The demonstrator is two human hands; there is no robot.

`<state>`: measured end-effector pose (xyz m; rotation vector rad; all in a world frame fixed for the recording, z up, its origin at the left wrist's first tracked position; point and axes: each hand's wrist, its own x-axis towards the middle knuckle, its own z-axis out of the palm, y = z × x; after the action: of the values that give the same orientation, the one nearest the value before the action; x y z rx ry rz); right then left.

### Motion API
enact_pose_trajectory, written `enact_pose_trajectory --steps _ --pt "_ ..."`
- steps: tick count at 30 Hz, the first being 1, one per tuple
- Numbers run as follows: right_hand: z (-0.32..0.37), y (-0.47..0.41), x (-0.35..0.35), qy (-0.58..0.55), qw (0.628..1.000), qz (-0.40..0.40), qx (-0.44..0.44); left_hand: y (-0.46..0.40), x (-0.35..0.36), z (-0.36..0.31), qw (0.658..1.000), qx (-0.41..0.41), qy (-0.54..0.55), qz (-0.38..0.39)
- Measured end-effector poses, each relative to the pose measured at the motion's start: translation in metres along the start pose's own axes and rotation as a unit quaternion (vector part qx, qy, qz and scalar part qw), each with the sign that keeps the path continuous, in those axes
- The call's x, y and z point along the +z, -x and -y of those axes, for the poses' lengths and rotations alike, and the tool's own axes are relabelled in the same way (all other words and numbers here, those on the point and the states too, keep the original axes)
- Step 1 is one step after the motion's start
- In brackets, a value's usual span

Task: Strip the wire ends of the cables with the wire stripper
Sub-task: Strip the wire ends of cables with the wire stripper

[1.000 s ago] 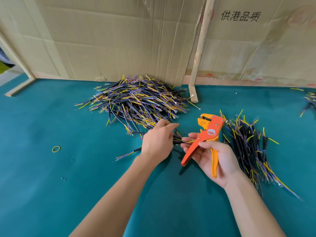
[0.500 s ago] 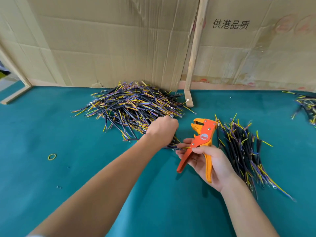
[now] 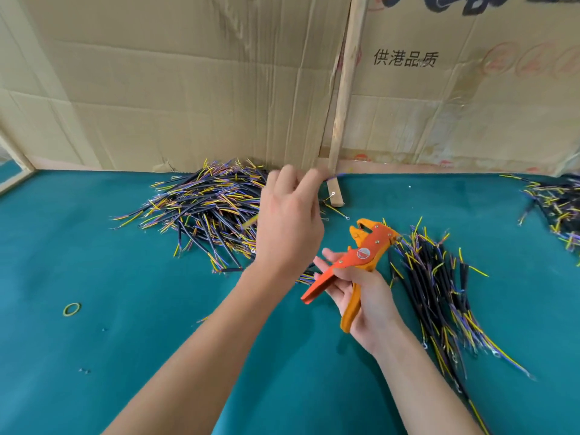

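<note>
Lifted from the big cable pile point(image 3: 204, 208), the left hand point(image 3: 288, 221) now hangs above it, blurred, so whether its curled fingers pinch a cable I cannot tell, while the right hand point(image 3: 367, 293) grips the orange wire stripper point(image 3: 361, 255), ready for feeding.

One view only, head-worn, wide-angle. Looks forward and down over the teal worktop point(image 3: 94, 356) toward a cardboard wall point(image 3: 172, 89) filling the upper half of the frame. Close range: both forearms enter from the bottom edge, left hand point(image 3: 288, 227) and right hand point(image 3: 367, 302) near centre. Straight edges bow toward the frame's sides. No second view to overlap.
</note>
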<state>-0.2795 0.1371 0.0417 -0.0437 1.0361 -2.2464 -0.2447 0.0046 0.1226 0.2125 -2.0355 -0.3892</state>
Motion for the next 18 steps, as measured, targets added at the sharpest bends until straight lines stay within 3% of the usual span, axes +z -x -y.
enact_pose_trajectory --steps 5,9,12,18 --pt "0.001 0.000 0.000 0.023 0.999 -0.040 -0.028 0.077 0.000 0.011 0.990 -0.131 0.016 0.042" --pt "0.011 0.010 -0.017 0.046 0.997 0.030 -0.047 0.102 0.006 0.016 0.983 -0.182 0.021 0.027" --pt "0.018 0.015 -0.020 0.019 0.995 0.097 -0.008 0.102 0.007 0.016 0.984 -0.172 0.038 0.040" --pt "0.011 0.014 -0.017 0.006 0.992 0.118 0.040 0.109 0.008 0.017 0.989 -0.075 0.040 0.121"
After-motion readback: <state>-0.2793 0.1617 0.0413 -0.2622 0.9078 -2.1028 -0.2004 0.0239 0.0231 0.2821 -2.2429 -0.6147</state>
